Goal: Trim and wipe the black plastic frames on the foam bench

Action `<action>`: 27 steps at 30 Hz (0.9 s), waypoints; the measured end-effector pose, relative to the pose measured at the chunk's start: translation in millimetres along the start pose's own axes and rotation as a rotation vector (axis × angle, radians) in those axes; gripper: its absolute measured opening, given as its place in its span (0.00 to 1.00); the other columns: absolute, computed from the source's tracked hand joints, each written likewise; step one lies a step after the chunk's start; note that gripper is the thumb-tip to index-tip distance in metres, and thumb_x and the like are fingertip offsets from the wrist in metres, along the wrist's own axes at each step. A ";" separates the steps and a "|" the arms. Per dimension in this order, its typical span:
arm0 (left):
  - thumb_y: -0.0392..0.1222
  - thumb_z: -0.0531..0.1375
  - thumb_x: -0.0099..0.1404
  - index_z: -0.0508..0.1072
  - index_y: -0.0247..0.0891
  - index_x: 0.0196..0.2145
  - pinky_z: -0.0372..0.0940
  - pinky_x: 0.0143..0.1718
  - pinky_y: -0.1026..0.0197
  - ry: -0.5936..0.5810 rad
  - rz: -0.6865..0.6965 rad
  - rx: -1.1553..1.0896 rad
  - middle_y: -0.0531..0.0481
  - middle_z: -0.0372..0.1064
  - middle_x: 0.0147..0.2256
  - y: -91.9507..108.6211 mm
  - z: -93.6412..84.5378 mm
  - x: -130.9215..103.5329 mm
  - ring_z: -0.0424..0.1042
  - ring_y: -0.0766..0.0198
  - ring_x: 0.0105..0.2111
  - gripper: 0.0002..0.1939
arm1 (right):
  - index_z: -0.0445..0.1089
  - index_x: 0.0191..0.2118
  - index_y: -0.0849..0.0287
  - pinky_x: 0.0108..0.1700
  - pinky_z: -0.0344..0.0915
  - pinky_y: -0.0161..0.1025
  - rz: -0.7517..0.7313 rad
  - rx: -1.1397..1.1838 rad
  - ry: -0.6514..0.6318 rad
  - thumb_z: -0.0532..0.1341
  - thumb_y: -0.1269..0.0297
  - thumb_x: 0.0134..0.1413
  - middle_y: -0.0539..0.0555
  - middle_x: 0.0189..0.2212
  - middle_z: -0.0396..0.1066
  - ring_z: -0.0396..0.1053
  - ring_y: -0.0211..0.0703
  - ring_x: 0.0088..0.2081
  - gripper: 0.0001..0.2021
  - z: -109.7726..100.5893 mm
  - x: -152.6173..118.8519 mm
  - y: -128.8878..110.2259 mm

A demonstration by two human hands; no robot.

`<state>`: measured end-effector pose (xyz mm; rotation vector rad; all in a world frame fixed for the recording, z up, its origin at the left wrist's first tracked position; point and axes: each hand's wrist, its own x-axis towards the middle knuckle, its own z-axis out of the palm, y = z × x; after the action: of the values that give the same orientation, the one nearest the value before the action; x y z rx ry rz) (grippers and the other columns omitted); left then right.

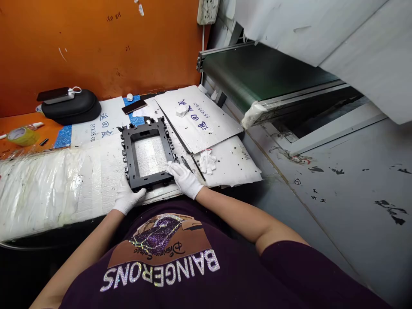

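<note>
A black plastic frame with a large rectangular opening and clips along its sides lies on the padded white bench top in front of me. My left hand, in a white glove, grips its near left corner, with the thumb along the near edge. At the near right corner my right hand, also gloved, presses its fingertips on the frame. A small white cloth seems to be pinched under those fingertips. Just right of the frame lies a thin dark tool.
A white glove and a crumpled white piece lie on white boards to the right. Farther back are a phone, a black case and yellow tape. A green conveyor belt stands at the right.
</note>
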<state>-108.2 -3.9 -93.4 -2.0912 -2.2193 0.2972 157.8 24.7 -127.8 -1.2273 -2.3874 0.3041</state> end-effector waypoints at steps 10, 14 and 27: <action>0.59 0.56 0.66 0.70 0.32 0.54 0.68 0.53 0.46 -0.227 0.431 -0.179 0.31 0.72 0.51 75.1 -49.4 29.4 0.72 0.42 0.55 0.29 | 0.61 0.68 0.68 0.68 0.59 0.59 0.300 -0.112 -0.130 0.60 0.62 0.65 0.69 0.66 0.61 0.56 0.62 0.69 0.30 -17.7 5.2 -26.5; 0.62 0.55 0.66 0.74 0.43 0.44 0.70 0.46 0.45 -0.245 0.475 -0.238 0.39 0.75 0.45 76.0 -47.1 39.9 0.75 0.43 0.48 0.22 | 0.58 0.71 0.59 0.69 0.54 0.65 0.197 -0.241 -0.234 0.55 0.65 0.68 0.62 0.68 0.62 0.55 0.64 0.69 0.28 -28.8 0.4 -14.3; 0.60 0.62 0.65 0.74 0.34 0.44 0.67 0.46 0.50 -0.296 0.495 -0.314 0.35 0.74 0.43 73.8 -42.2 44.6 0.74 0.44 0.47 0.24 | 0.56 0.72 0.52 0.68 0.52 0.70 0.345 -0.249 -0.437 0.45 0.64 0.71 0.57 0.72 0.55 0.50 0.61 0.71 0.27 -43.9 156.0 49.1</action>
<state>-30.9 47.9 -69.8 -2.9357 -1.9495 0.3193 133.9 180.0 -64.4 -1.8580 -2.6222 0.4274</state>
